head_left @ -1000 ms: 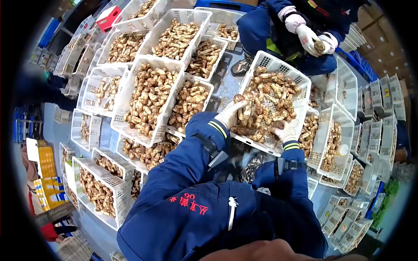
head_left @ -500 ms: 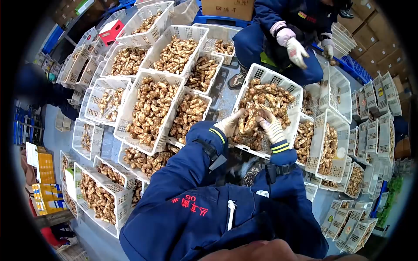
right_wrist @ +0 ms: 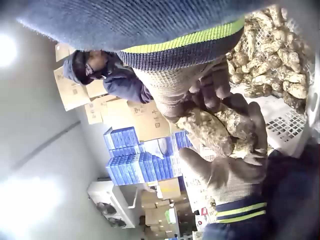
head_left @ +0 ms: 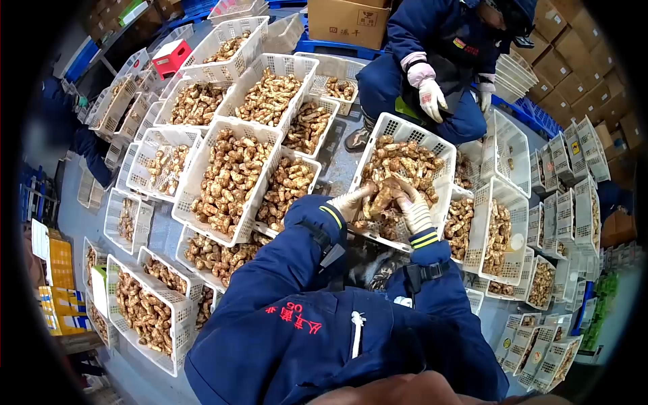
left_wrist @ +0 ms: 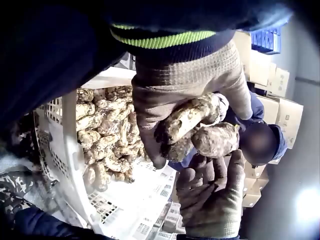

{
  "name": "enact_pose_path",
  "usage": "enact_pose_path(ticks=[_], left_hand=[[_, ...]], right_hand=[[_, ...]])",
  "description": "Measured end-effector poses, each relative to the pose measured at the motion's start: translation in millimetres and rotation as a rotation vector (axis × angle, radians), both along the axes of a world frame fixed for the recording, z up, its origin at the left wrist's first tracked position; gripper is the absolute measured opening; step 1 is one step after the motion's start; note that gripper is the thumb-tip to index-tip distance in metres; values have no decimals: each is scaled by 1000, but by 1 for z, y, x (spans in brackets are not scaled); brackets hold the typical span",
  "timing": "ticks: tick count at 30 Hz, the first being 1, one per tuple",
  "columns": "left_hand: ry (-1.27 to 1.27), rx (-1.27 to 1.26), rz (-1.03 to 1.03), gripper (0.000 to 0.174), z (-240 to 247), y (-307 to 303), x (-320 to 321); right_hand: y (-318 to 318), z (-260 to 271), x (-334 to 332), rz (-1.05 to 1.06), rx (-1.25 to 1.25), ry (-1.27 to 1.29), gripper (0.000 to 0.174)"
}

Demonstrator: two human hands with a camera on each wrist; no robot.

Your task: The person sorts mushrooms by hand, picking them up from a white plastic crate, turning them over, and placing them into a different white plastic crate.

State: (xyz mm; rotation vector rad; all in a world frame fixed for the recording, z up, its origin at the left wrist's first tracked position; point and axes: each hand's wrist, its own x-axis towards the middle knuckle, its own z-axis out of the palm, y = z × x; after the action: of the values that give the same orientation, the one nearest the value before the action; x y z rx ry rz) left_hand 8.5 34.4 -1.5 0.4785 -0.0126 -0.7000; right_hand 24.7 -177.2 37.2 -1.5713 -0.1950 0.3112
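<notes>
Both gloved hands meet over the near end of a white perforated crate (head_left: 442, 162) of stubby brown-and-cream mushrooms (head_left: 412, 158). The left hand (left_wrist: 187, 80) curls its fingers round several mushrooms (left_wrist: 192, 117), bunched side by side against the glove. From the opposite side, the right hand (right_wrist: 175, 87) has its bent fingers and thumb at the end of one thick mushroom (right_wrist: 205, 131). In the head view the left hand (head_left: 352, 201) is at the bunch's left and the right hand (head_left: 413, 208) at its right. Parts of the fingertips are hidden behind the mushrooms.
Crates of mushrooms (head_left: 226, 179) crowd the left, and more crates (head_left: 499, 229) stand to the right. Across the full crate sits another person (head_left: 439, 74) in dark blue clothes and gloves. A cardboard box (head_left: 347, 23) rests on a blue pallet at the back.
The right hand has come from the crate's right side to the left hand and its mushrooms. The person opposite has lowered both hands. The head view has shifted, showing more of the back.
</notes>
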Motion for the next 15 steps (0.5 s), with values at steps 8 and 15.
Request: enact_pose_path(ticks=[8, 15], left_hand=[[13, -39, 7, 52, -6, 0, -4], [97, -49, -20, 55, 2, 1, -9]], right_hand=[[10, 26, -20, -37, 41, 120, 37], [12, 19, -20, -27, 27, 108, 44]])
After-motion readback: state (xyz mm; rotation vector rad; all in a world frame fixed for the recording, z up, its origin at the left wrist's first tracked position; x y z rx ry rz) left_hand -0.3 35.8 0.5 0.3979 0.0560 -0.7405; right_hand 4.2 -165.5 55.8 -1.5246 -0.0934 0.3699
